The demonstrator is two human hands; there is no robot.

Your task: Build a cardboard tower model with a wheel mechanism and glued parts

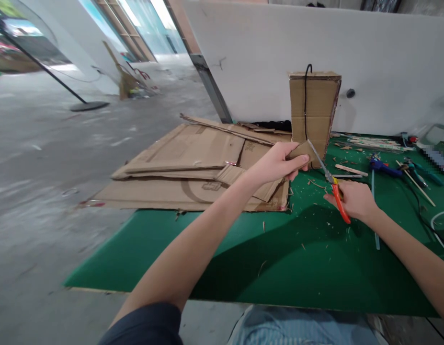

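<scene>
My left hand [279, 163] grips a small piece of cardboard [300, 151] between thumb and fingers, held up above the table. In my right hand [356, 197] is a pair of scissors [338, 196] with red-orange handles. The blades point up and left, and their tip reaches the edge of the cardboard piece. Whether the blades are parted I cannot tell. Behind my hands a tall cardboard box [313, 103] stands upright, with a black cord [305, 105] running down its front.
Flattened cardboard sheets [178, 148] are stacked on the left of the green table [164, 239]. To the right lie a blue glue gun [385, 166], a glue stick [374, 211], wooden sticks [351, 170], pliers [415, 170] and cardboard scraps. A white panel [254, 62] rises behind.
</scene>
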